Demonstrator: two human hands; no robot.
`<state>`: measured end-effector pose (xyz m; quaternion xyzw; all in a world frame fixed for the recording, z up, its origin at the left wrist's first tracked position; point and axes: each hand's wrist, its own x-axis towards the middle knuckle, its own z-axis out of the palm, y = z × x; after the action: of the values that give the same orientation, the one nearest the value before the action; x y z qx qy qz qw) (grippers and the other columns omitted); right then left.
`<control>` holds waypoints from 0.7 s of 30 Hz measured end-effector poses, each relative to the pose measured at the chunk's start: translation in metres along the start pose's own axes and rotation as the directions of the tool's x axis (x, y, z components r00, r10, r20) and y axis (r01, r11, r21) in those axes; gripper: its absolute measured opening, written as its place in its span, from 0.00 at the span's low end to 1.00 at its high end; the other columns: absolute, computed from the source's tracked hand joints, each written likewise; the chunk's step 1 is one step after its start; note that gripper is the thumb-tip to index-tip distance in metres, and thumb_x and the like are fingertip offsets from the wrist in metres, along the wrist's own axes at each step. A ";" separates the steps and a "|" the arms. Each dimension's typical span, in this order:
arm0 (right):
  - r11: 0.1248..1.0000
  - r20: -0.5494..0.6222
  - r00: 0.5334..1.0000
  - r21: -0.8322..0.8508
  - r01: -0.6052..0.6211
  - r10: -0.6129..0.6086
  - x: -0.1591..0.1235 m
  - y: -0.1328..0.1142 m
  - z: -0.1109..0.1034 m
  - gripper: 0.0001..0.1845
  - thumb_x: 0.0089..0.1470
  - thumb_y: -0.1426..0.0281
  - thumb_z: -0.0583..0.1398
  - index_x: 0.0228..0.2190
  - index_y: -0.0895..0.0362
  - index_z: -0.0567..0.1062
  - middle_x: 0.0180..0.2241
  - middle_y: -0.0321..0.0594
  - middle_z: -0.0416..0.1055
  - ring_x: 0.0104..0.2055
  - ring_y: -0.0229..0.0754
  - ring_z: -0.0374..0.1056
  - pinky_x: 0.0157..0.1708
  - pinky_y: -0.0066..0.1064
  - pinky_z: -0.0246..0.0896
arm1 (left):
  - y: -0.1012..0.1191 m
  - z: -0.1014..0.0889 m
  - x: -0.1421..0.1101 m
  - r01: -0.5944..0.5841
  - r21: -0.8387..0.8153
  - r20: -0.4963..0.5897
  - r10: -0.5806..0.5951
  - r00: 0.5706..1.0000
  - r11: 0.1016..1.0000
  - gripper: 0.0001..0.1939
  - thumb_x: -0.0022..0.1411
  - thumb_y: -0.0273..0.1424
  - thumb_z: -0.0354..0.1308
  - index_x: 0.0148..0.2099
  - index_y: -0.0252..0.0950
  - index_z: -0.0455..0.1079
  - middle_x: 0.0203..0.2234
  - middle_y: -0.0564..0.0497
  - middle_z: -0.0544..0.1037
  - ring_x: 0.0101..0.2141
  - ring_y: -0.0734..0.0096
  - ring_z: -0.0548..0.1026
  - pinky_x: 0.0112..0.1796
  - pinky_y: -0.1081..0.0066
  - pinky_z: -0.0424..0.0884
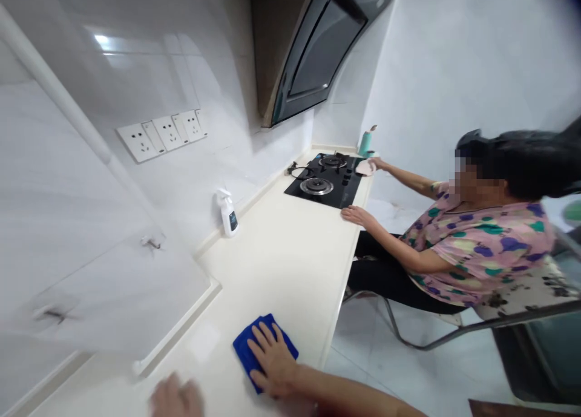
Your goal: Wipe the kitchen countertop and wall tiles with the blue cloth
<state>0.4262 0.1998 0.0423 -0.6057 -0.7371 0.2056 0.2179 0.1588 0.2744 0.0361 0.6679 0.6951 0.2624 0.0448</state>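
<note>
On the pale countertop, a folded blue cloth lies near the front edge. My right hand rests flat on top of it, fingers spread, covering its middle and right part. To the left, at the bottom of the view, my left hand is smeared by motion and partly cut off. It appears over or on the countertop, apart from the cloth, and its fingers cannot be made out clearly.
A white spray bottle stands by the wall. Farther along are a black gas stove, a range hood above it and a green bottle. A seated co-worker holds a pale cloth at the stove.
</note>
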 end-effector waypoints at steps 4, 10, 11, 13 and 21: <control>0.926 -0.240 0.931 0.329 -0.187 0.273 0.003 0.023 -0.018 0.29 0.65 0.63 0.39 0.58 0.52 0.68 0.54 0.44 0.73 0.55 0.49 0.69 0.54 0.48 0.67 | 0.082 0.027 -0.038 -0.275 -0.252 0.184 0.325 0.928 0.928 0.29 0.69 0.38 0.37 0.68 0.33 0.56 0.66 0.40 0.61 0.67 0.59 0.54 0.65 0.51 0.56; 0.906 -0.523 0.783 0.408 -0.116 0.336 -0.055 0.092 -0.028 0.22 0.62 0.62 0.45 0.42 0.52 0.77 0.44 0.46 0.77 0.47 0.49 0.73 0.50 0.47 0.71 | 0.141 0.074 -0.092 -0.567 -0.130 0.246 0.580 0.776 0.814 0.35 0.65 0.37 0.51 0.71 0.41 0.48 0.71 0.40 0.48 0.70 0.41 0.38 0.64 0.34 0.45; 0.917 -0.537 0.780 0.382 -0.115 0.321 -0.064 0.100 -0.025 0.21 0.62 0.62 0.46 0.40 0.52 0.77 0.44 0.46 0.77 0.48 0.49 0.73 0.51 0.48 0.71 | 0.140 0.075 -0.095 -0.585 -0.112 0.267 0.591 0.761 0.803 0.38 0.63 0.39 0.54 0.71 0.41 0.47 0.71 0.40 0.45 0.69 0.38 0.37 0.63 0.33 0.45; 0.941 -0.551 0.785 0.318 -0.118 0.285 -0.078 0.114 -0.016 0.19 0.61 0.62 0.48 0.39 0.51 0.77 0.44 0.46 0.77 0.48 0.49 0.73 0.51 0.48 0.71 | 0.130 0.070 -0.095 -0.617 -0.094 0.316 0.611 0.726 0.781 0.42 0.61 0.42 0.57 0.72 0.42 0.44 0.72 0.42 0.42 0.69 0.35 0.37 0.63 0.33 0.45; 0.994 -0.567 0.817 0.052 -0.095 0.108 -0.089 0.134 0.011 0.16 0.58 0.67 0.52 0.45 0.50 0.75 0.48 0.45 0.75 0.50 0.51 0.72 0.52 0.49 0.70 | -0.001 -0.007 -0.090 -0.292 0.233 0.201 0.248 0.948 0.928 0.31 0.66 0.42 0.49 0.69 0.48 0.54 0.70 0.47 0.54 0.69 0.45 0.44 0.63 0.38 0.51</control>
<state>0.5432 0.1361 -0.0492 -0.6755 -0.6032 0.0348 0.4227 0.1640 0.1861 0.0159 0.7770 0.6184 0.1155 -0.0214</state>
